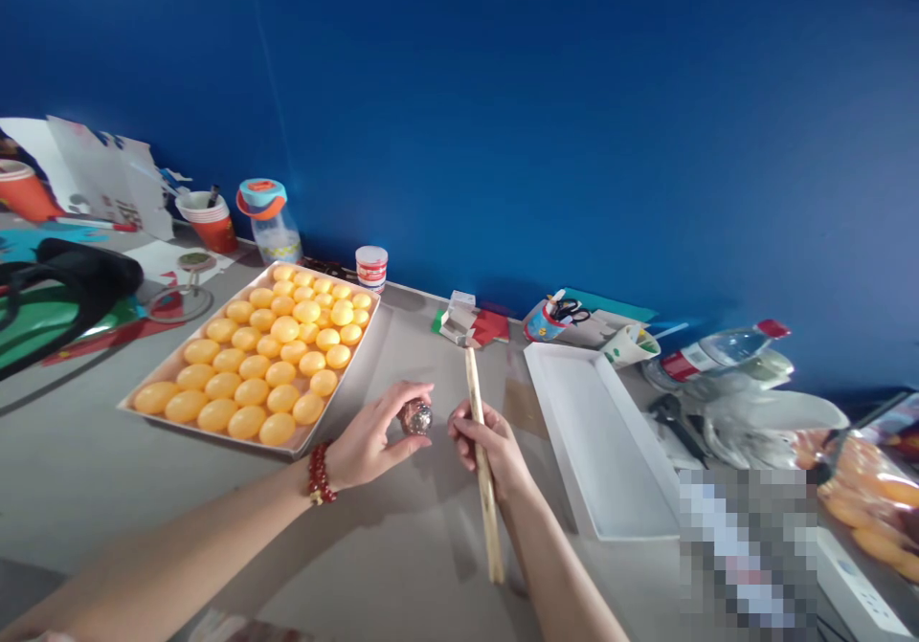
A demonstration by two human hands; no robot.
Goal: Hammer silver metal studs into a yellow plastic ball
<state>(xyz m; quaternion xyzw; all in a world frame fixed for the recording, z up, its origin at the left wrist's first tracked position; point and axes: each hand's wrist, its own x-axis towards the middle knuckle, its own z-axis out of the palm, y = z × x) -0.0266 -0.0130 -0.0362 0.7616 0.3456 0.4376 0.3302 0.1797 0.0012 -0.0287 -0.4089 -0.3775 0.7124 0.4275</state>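
My left hand (368, 443), with a red bead bracelet (320, 475) at its wrist, is closed around a small shiny, speckled dark ball (416, 418). Thumb and fingers grip it from the left side, over the middle of the grey table. To its right, my right hand (497, 451) is wrapped round a long pale wooden stick (489, 518). The stick runs lengthwise away from me, its far end by a small opened box (458, 321). A gap separates the ball from the stick.
A shallow box of orange balls (307, 443) lies left of my hands. On the right are a white tray (552, 431), a plastic bottle (718, 353) and a power strip (862, 594). A pen cup (544, 322), a small tub (371, 267) and a jug (277, 240) stand along the blue wall (459, 125).
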